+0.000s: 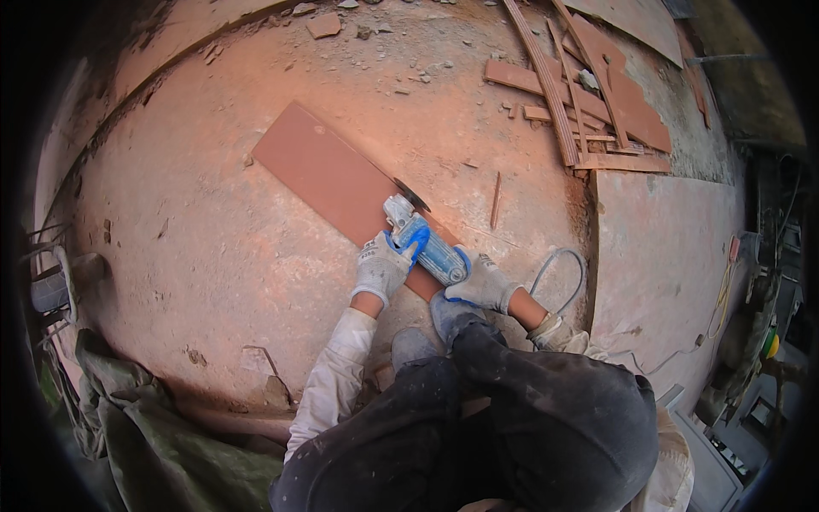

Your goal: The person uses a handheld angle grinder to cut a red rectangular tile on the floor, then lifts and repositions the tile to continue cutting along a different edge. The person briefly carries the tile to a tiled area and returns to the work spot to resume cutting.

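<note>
A blue angle grinder (435, 253) with a dark cutting disc (412, 194) lies in both my hands, over a long reddish tile (324, 175). My left hand (384, 264), in a grey glove with blue palm coating, is closed around the grinder near its pale metal head. At the rear of the body my right hand (485, 280), gloved the same way, wraps the grinder. The disc stands along the tile's right long edge; whether it touches the tile I cannot tell. One of my shoes (452, 314) rests at the tile's near end.
Cut strips and broken tile pieces (589, 94) are piled at the far right. A thin reddish strip (496, 200) lies right of the grinder. The grey power cord (583, 266) loops to the right. A green tarp (162, 435) bunches at lower left. Rubble is scattered at the back.
</note>
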Demonstrator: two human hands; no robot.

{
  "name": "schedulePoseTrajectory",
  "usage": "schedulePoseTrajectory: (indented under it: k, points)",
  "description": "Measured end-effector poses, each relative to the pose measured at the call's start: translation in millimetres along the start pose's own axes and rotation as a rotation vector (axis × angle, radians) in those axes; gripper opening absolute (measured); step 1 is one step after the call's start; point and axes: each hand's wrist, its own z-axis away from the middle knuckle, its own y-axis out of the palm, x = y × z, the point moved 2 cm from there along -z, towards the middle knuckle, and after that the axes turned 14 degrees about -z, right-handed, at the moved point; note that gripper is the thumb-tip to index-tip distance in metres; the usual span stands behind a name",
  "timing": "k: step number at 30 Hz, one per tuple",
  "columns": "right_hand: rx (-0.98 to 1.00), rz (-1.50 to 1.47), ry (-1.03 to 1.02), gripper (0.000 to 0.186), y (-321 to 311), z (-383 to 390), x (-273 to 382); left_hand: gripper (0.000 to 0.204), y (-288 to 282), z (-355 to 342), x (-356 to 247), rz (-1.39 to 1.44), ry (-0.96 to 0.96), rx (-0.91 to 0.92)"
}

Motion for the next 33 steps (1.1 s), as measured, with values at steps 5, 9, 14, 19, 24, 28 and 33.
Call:
schedulePoseTrajectory:
  k: [5, 9, 14, 19, 24, 28, 33]
  points:
    - [0.007, -0.001, 0.0, 0.062, 0.0, -2.5, -4.7, 0.072, -9.7, 2.3, -5.3, 0.046, -0.012, 0.044]
    - [0.024, -0.018, 0.017, 0.065, 0.4, -3.5, -6.3, 0.077, -12.2, 3.6, -7.9, 0.026, -0.025, 0.051]
    - [0.017, -0.029, 0.032, 0.067, -0.5, -0.6, -2.6, 0.075, -4.0, 5.5, -5.5, 0.013, 0.001, -0.043]
    - [0.028, -0.053, 0.044, 0.064, -1.9, 4.0, -4.0, 0.069, 6.1, 3.3, -1.2, 0.02, 0.025, 0.022]
    - [0.04, -0.063, 0.021, 0.061, -2.9, 4.2, -10.1, 0.068, 8.8, 6.7, -4.4, 0.01, 0.012, 0.002]
    - [0.041, -0.064, 0.045, 0.061, -3.5, 4.6, -10.0, 0.067, 5.8, 9.0, -6.9, 0.039, 0.007, -0.014]
    - [0.029, -0.05, 0.067, 0.061, -4.1, 6.6, -6.3, 0.069, 3.4, 6.5, -9.3, 0.036, -0.001, 0.075]
